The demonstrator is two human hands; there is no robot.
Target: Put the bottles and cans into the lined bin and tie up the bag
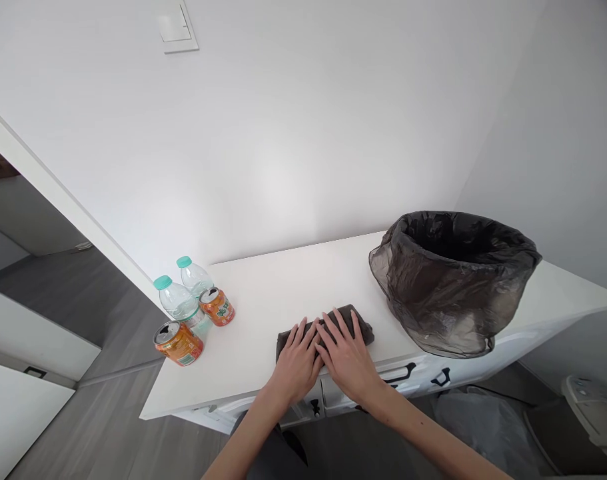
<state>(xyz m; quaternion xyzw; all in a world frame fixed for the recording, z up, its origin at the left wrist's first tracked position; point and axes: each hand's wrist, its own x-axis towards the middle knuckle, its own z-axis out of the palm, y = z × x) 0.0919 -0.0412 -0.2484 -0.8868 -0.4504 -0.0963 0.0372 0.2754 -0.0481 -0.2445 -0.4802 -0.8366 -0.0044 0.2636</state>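
A dark grey-brown folded cloth (366, 331) lies near the front edge of the white cabinet top. My left hand (296, 363) rests flat on its left part, fingers stretched out and slightly apart. Over the right part lies my right hand (349, 360), palm down with the fingers spread. The two hands touch or nearly touch at the thumbs and cover much of the cloth. Neither hand is wrapped around it.
On the right of the cabinet top (263, 293) stands a bin lined with a black plastic bag (448, 293). At the left end are two clear bottles with green caps (162, 283) and two opened orange cans (179, 343). A white wall (293, 120) rises behind.
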